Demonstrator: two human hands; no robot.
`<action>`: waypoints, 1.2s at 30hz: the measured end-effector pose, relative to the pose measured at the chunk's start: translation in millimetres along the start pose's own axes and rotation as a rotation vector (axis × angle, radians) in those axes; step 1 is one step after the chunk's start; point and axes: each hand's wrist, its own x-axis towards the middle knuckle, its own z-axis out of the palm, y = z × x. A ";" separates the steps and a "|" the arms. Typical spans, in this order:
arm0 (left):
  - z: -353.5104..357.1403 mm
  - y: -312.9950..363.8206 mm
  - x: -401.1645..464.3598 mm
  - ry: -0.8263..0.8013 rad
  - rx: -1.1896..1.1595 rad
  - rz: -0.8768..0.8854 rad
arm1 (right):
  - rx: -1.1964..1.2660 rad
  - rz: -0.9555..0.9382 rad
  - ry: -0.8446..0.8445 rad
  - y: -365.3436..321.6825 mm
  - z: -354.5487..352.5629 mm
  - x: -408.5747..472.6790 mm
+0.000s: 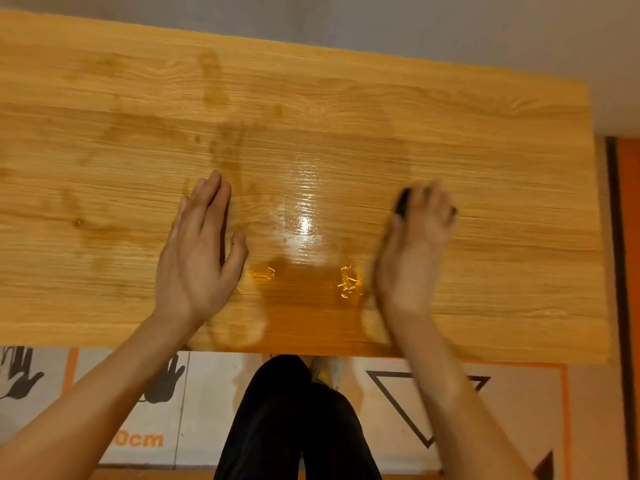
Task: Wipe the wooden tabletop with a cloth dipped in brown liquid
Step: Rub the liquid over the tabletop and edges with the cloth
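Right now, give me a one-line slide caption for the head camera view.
Left hand flat on the wet wooden tabletop while the blurred right hand holds a dark cloth beside a brown liquid patch.

Two hands (left [197, 251], right [414, 247]), one wooden tabletop [485, 188], one dark cloth [401, 201], one brown puddle [304, 289].

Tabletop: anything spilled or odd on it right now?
Yes. A brown puddle sits pooled near the front edge of the tabletop, between the flat left hand and the blurred right hand holding a dark cloth. Streaky stains run unevenly farther back.
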 end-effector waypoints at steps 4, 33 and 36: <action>-0.2 0.4 -0.4 0.021 -0.011 0.011 | 0.022 -0.281 -0.108 -77.1 34.7 -53.5; 0.3 -1.8 -1.6 0.046 -0.075 -0.011 | 0.177 -0.115 -0.192 52.5 -35.5 -37.5; -0.3 -2.1 -1.5 0.039 -0.088 -0.001 | 0.171 -0.202 -0.268 52.5 -49.0 -116.7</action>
